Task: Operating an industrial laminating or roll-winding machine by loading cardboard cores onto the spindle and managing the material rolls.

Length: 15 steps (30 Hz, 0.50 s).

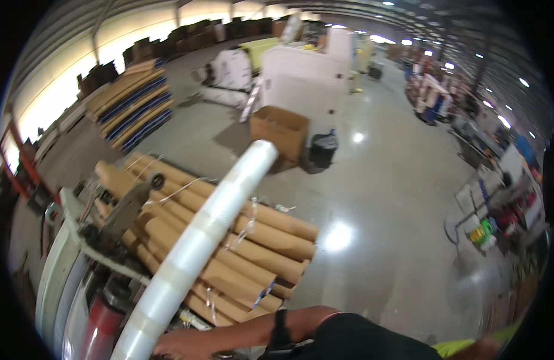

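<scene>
A long roll [196, 246] wrapped in shiny clear plastic rises at a slant from the lower edge, its far end pointing away and to the right. My left hand [175, 345] is against the roll's right side near the bottom, with its fingers closed there and partly cut off by the picture edge. A black band circles my left arm below a black sleeve. Beneath the roll lies a pile of brown cardboard tubes [259, 225], some tied with clear plastic strips. A blurred skin-toned shape beside yellow-green cloth at the lower right is possibly my right hand [482, 348]; no fingers show.
A pale curved frame with a red cylinder [103, 327] stands close on the left. Beyond the tubes are a cardboard box [280, 129], a black bin [323, 149] and a large white cabinet [307, 78]. Brown-and-blue stacked panels [133, 105] stand at far left; cluttered carts line the right.
</scene>
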### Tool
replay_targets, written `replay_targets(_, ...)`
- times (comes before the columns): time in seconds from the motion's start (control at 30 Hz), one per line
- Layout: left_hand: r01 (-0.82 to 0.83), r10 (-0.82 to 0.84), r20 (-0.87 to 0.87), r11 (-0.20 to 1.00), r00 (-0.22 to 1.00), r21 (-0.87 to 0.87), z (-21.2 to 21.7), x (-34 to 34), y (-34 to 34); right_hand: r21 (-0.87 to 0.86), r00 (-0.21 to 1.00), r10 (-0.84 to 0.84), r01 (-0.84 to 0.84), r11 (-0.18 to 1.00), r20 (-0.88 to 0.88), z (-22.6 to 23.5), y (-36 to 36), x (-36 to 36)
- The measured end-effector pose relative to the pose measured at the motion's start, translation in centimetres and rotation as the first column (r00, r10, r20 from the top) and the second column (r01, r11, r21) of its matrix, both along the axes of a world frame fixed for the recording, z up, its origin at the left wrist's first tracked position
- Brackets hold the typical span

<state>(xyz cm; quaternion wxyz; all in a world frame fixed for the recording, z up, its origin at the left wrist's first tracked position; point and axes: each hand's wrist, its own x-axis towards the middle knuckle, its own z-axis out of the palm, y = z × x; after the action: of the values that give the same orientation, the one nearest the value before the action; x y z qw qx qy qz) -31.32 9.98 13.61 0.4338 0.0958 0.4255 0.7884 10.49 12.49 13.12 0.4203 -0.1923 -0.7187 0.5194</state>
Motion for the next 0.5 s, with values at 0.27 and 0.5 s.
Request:
replay_targets(0.27, -0.004, 0.005, -0.011, 0.998, 1.000, 0.064, 0.0, 12.2, 1.8, -0.731, 0.836, -0.296, -0.169, 0.661, -0.462, -8.7, 5.6, 14.0)
replay_targets(0.5, 0.146, -0.148, 0.008, 0.981, 0.989, 0.125, -1.7, 32.7, 5.3, -0.600, 0.312, -0.544, -0.121, 0.791, -0.779, -10.8, 10.9, 38.3)
